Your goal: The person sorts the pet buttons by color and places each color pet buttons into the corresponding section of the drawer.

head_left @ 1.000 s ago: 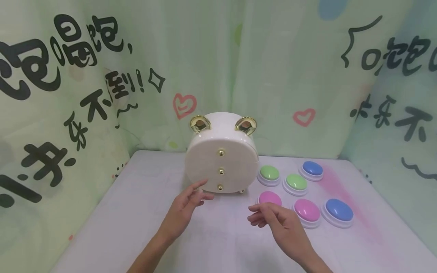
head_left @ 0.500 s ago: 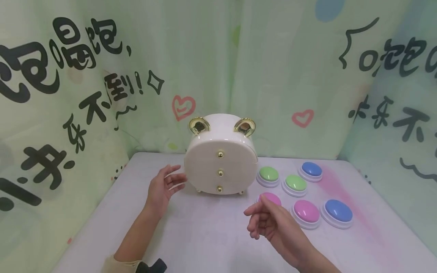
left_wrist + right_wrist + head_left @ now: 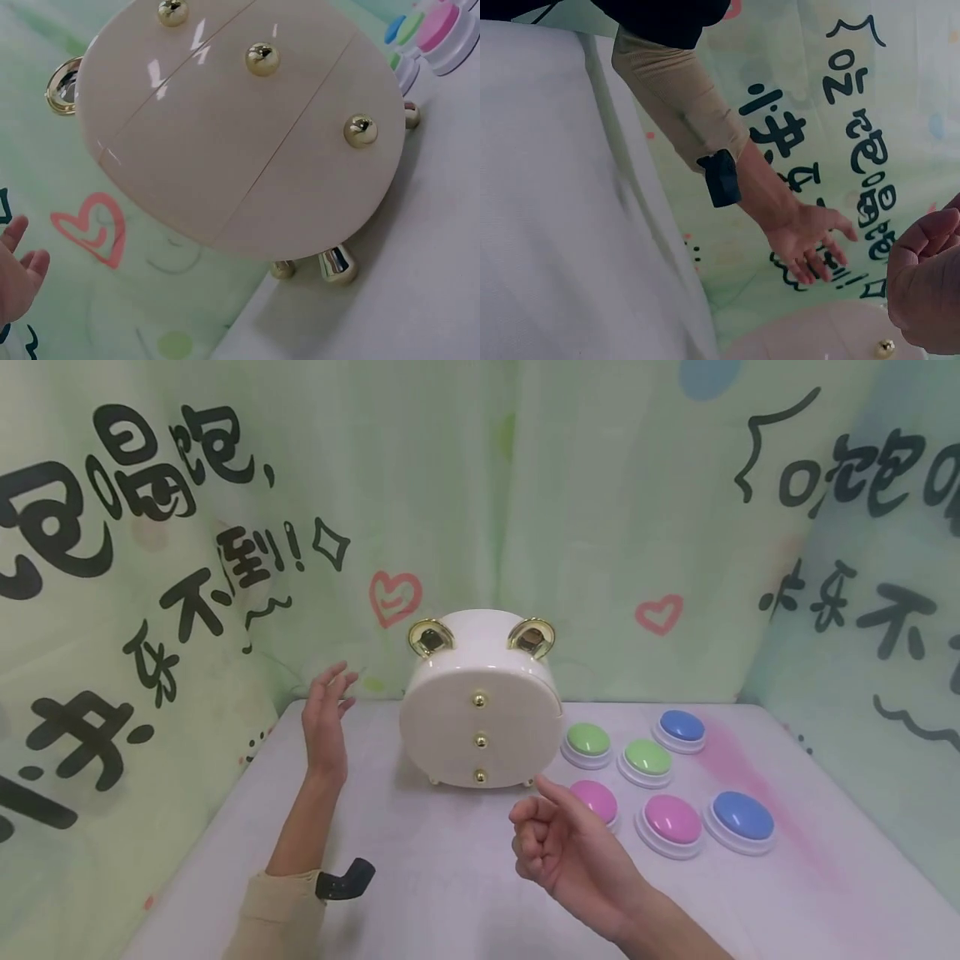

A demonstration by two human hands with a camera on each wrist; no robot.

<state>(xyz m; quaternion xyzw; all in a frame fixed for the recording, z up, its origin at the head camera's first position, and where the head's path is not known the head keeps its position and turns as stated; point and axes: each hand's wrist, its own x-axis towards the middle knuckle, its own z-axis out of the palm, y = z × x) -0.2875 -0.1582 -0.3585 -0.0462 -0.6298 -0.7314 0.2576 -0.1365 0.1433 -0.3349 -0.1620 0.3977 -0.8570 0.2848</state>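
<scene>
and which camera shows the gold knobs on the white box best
Left wrist view: all three gold knobs on the white box appear largest there. Head shows all three, smaller; right wrist shows only one, near the bottom edge.

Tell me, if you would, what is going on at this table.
A person has both arms out over the white table, and neither grip is holding anything. Their left grip is raised beside the white box, apart from it, fingers loose. Their right grip, fingers loosely curled, is near the coloured push buttons. The box looks closed, with nobody touching its gold knobs.
</scene>
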